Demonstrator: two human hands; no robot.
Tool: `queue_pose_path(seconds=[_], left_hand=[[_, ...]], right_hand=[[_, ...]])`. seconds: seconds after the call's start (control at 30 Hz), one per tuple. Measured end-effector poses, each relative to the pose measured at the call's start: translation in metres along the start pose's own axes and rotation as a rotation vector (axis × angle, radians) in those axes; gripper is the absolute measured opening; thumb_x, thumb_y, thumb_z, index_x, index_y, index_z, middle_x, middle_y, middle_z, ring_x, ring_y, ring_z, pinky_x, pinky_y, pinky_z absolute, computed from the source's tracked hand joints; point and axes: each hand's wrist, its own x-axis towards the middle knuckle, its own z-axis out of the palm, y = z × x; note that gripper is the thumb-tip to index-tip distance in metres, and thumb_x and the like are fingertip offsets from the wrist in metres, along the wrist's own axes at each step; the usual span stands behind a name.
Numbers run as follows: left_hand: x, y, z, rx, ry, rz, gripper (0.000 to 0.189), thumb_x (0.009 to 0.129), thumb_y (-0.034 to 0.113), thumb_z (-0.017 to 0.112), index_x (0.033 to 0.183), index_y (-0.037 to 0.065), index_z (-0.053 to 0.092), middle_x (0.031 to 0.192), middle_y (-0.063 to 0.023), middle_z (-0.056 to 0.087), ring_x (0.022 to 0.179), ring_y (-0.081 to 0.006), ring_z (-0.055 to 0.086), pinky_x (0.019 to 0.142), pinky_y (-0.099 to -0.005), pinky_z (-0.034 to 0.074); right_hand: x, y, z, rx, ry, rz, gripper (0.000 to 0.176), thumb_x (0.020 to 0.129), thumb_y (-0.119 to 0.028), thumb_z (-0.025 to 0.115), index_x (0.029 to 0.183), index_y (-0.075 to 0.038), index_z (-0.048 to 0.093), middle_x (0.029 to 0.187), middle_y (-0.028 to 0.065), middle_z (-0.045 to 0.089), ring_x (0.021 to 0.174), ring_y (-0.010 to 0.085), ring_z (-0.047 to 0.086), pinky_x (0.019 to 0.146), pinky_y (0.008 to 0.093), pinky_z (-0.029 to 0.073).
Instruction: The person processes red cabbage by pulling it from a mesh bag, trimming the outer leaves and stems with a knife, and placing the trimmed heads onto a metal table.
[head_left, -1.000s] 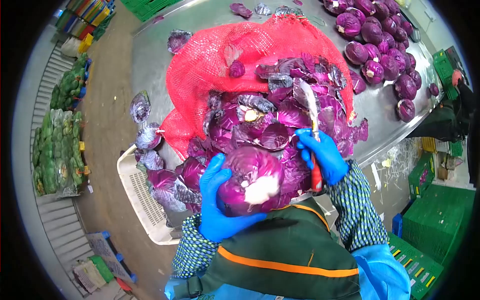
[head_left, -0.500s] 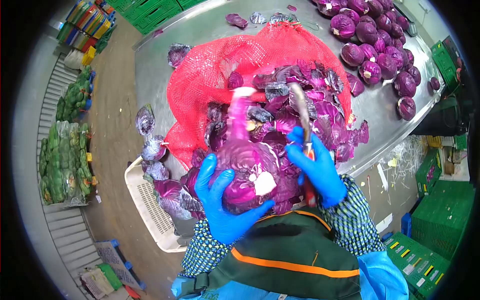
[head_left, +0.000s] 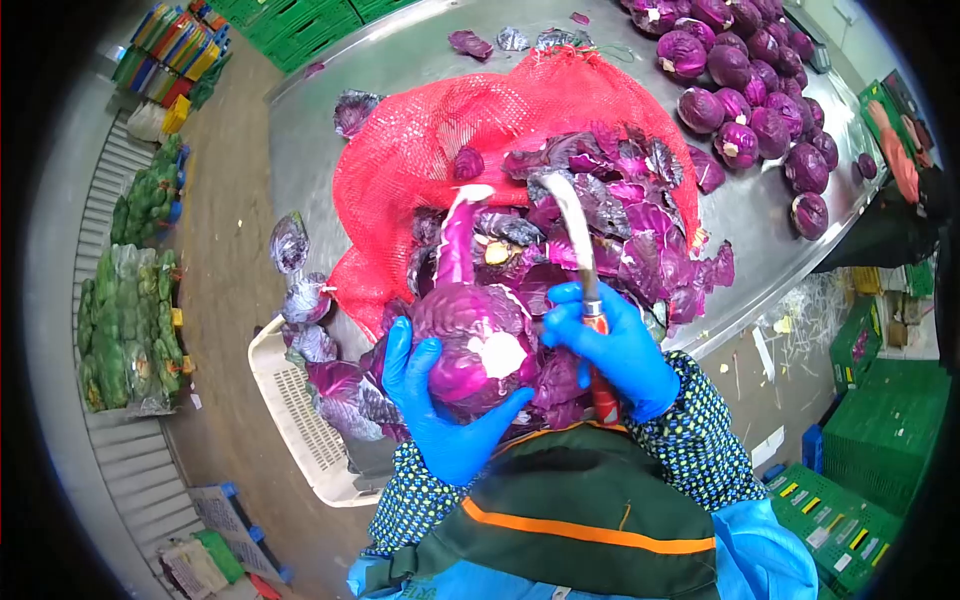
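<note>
A red cabbage [head_left: 465, 335] rests in my left hand [head_left: 445, 410], whose blue-gloved fingers wrap its left side and underside. Its pale cut stem faces up and right, and one leaf [head_left: 458, 238] stands away from its far side. My right hand [head_left: 620, 350], also gloved, grips a knife [head_left: 575, 235] by its red handle, the curved blade pointing up and away. The knife is just right of the cabbage, and my right fingertips are close to its side. Beyond both hands, loose purple leaves [head_left: 650, 240] lie heaped on a red mesh sack [head_left: 400, 150].
Many cabbages [head_left: 770, 130] are piled at the metal table's [head_left: 310, 120] far right. A cream plastic crate [head_left: 290, 410] with leaves beside it stands at left. Green crates [head_left: 885, 430] are stacked at right. Another person's arm [head_left: 893, 155] shows at the right edge.
The knife and my right hand have moved left, closer to the cabbage. The cabbage has shifted slightly left, and its raised leaf is less blurred. Another person's arm has appeared at right.
</note>
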Motion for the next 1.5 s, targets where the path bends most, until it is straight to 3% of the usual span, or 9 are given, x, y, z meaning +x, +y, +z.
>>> queue_pose_path(seconds=[0.23, 0.4, 0.67, 0.8, 0.97, 1.13, 1.27, 1.33, 1.5], left_hand=[[-0.001, -0.002, 0.000, 0.035, -0.018, 0.094, 0.098, 0.050, 0.019, 0.090, 0.130, 0.008, 0.034, 0.141, -0.0217, 0.022, 0.132, -0.0373, 0.025, 0.107, -0.0483, 0.028], [-0.009, -0.018, 0.000, -1.364, 0.037, -0.771, 0.075, 0.083, 0.032, 0.065, 0.141, 0.007, 0.025, 0.146, -0.0142, 0.027, 0.134, -0.0337, 0.028, 0.110, -0.0501, 0.024], [-0.015, -0.031, 0.009, -2.196, -0.026, -1.037, 0.075, 0.083, 0.055, 0.053, 0.143, 0.021, 0.024, 0.148, -0.0101, 0.024, 0.135, -0.0319, 0.026, 0.110, -0.0538, 0.022], [-0.003, -0.020, -0.002, -0.649, -0.137, -0.451, 0.076, 0.084, 0.066, 0.038, 0.144, 0.023, 0.018, 0.149, -0.0094, 0.022, 0.135, -0.0331, 0.024, 0.108, -0.0568, 0.022], [-0.010, -0.043, 0.011, -2.151, -0.041, -0.828, 0.085, 0.084, 0.049, 0.057, 0.146, 0.020, 0.007, 0.149, -0.0101, 0.018, 0.135, -0.0330, 0.024, 0.108, -0.0524, 0.026], [0.018, -0.015, -0.021, -0.806, -0.127, -0.299, 0.128, 0.051, 0.023, 0.089, 0.146, 0.007, 0.005, 0.146, -0.0152, 0.020, 0.131, -0.0273, 0.031, 0.106, -0.0450, 0.033], [0.016, -0.010, -0.032, -1.012, -0.188, -0.374, 0.123, 0.052, 0.031, 0.088, 0.145, 0.007, 0.011, 0.142, -0.0165, 0.028, 0.131, -0.0287, 0.031, 0.108, -0.0438, 0.030], [0.021, -0.004, -0.034, -1.447, -0.202, -0.566, 0.110, 0.060, 0.033, 0.083, 0.144, 0.008, 0.017, 0.141, -0.0163, 0.031, 0.131, -0.0306, 0.031, 0.109, -0.0451, 0.027], [0.003, -0.046, -0.010, -0.938, -0.180, -0.624, 0.093, 0.070, 0.037, 0.073, 0.143, 0.010, 0.023, 0.140, -0.0162, 0.034, 0.131, -0.0333, 0.032, 0.110, -0.0479, 0.026]], right_hand=[[-0.006, -0.004, 0.003, -0.170, -0.015, -0.178, 0.027, 0.080, -0.014, 0.070, 0.102, -0.003, 0.059, 0.082, -0.0006, 0.058, 0.073, 0.0062, 0.055, 0.062, 0.0219, 0.048], [-0.005, -0.018, -0.028, -0.030, 0.061, 0.011, 0.025, 0.080, -0.012, 0.068, 0.101, -0.004, 0.057, 0.077, 0.0023, 0.059, 0.063, 0.0112, 0.060, 0.044, 0.0232, 0.047], [-0.007, -0.044, -0.039, -0.047, 0.081, -0.152, 0.021, 0.079, -0.006, 0.065, 0.098, -0.004, 0.055, 0.068, 0.0029, 0.056, 0.054, 0.0105, 0.054, 0.044, 0.0238, 0.045], [0.008, -0.045, -0.033, -0.076, 0.323, -0.281, 0.028, 0.082, -0.008, 0.064, 0.108, -0.006, 0.057, 0.076, 0.0030, 0.060, 0.057, 0.0099, 0.056, 0.044, 0.0213, 0.043], [-0.016, -0.046, 0.020, -0.139, -0.045, -0.134, 0.072, 0.078, -0.013, 0.070, 0.139, -0.015, 0.031, 0.109, 0.0056, 0.058, 0.079, 0.0099, 0.059, 0.048, 0.0203, 0.048], [-0.004, 0.001, 0.028, -0.233, -0.329, -0.501, 0.075, 0.072, 0.000, 0.074, 0.137, -0.006, 0.037, 0.135, 0.0083, 0.046, 0.120, 0.0149, 0.045, 0.101, 0.0321, 0.037], [-0.009, -0.017, 0.014, -0.250, -0.244, -0.236, 0.048, 0.079, -0.006, 0.069, 0.124, -0.003, 0.053, 0.120, 0.0099, 0.059, 0.105, 0.0155, 0.058, 0.084, 0.0295, 0.049], [0.004, -0.023, -0.004, -0.050, -0.063, -0.198, 0.025, 0.084, -0.015, 0.065, 0.107, -0.005, 0.061, 0.083, 0.0038, 0.066, 0.068, 0.0094, 0.063, 0.043, 0.0206, 0.043], [0.039, -0.034, -0.021, -0.353, 0.034, -0.451, 0.050, 0.080, -0.020, 0.071, 0.123, -0.005, 0.052, 0.111, 0.0092, 0.061, 0.099, 0.0159, 0.060, 0.081, 0.0292, 0.050]])
